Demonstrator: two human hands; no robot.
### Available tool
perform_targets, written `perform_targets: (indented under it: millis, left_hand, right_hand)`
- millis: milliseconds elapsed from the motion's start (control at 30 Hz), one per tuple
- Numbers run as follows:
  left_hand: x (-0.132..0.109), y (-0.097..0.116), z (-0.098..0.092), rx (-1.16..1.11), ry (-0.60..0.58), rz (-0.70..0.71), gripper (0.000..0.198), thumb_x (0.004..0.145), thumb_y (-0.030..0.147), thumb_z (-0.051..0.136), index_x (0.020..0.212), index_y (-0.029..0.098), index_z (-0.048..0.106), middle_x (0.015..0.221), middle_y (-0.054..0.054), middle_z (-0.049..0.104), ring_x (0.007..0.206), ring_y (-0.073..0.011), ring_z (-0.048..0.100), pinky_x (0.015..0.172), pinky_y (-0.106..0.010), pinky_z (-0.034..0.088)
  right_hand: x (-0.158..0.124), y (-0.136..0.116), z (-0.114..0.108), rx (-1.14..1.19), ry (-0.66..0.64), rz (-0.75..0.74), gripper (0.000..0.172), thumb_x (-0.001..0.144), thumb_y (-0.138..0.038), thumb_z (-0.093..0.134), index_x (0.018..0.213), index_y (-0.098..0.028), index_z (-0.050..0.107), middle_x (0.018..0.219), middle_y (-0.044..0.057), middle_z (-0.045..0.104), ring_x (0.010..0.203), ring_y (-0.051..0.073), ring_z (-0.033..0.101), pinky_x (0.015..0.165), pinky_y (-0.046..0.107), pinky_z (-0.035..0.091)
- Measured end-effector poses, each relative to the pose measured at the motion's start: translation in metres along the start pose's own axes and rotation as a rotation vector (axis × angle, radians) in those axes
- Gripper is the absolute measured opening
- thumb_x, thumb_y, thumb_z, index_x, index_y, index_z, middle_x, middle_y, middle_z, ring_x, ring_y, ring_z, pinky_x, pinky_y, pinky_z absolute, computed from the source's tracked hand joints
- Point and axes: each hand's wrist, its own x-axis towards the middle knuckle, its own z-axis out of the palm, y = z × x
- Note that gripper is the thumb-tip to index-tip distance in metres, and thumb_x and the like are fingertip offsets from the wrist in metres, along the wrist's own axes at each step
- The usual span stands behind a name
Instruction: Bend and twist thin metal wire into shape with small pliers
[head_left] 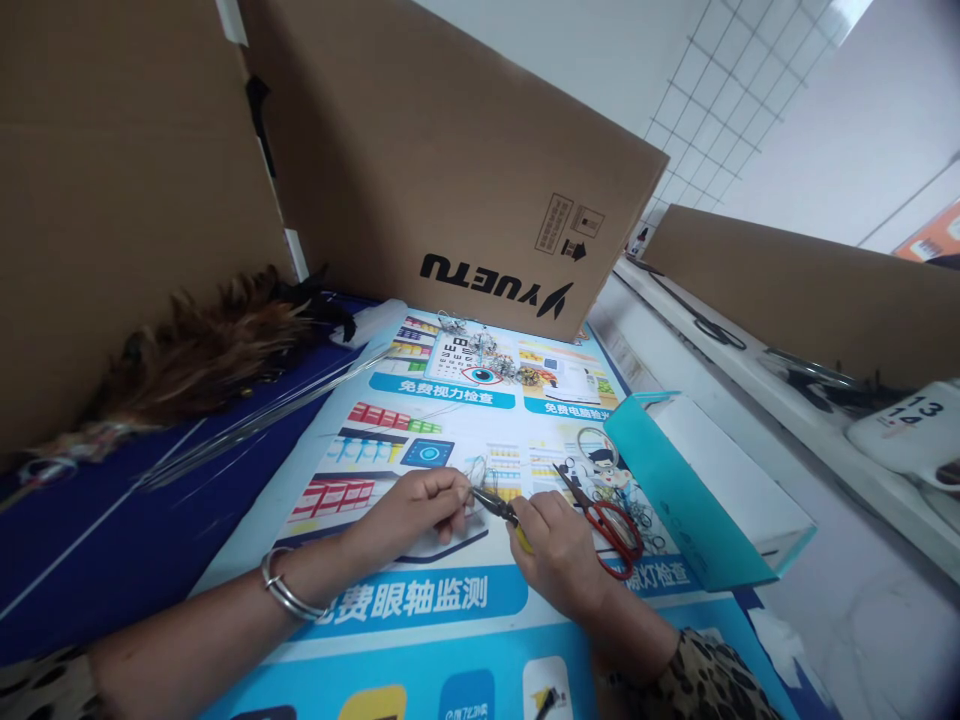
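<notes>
Near the middle of the head view, my left hand (433,502) pinches a thin wire (480,468) whose fine loops rise just above the fingertips. My right hand (556,548) is wrapped around a pair of pliers (495,504) with dark jaws and yellow handles. The plier tips meet the wire right beside my left fingertips; whether the jaws are closed on it is too small to tell. Just right of my right hand lie scissors (616,535) with red handles, blades pointing up-left. Small wire rings (651,520) lie beyond them.
A teal open box (697,500) stands at the right. Tangled wire pieces (484,345) lie at the back before a tall cardboard box (450,170). Long straight wires (277,405) and brown feathers (195,350) are at left. A printed sheet (420,595) covers the table.
</notes>
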Motion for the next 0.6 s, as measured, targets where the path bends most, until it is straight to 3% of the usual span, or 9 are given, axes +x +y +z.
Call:
perform_targets:
  millis: [600]
  left_hand:
    - [-0.0008,-0.0005,-0.0002,0.038,-0.001,0.021,0.019,0.083,0.030,0.051,0.073,0.015,0.057,0.053,0.002,0.059,0.044,-0.0081,0.049,0.047,-0.018,0.037]
  right_hand:
    - [0.0012,0.0002,-0.0069,0.097,-0.029,0.035,0.023,0.080,-0.020,0.050,0.103,-0.016,0.055,0.086,0.008,0.056,0.082,0.021,0.053,0.068,0.032,0.045]
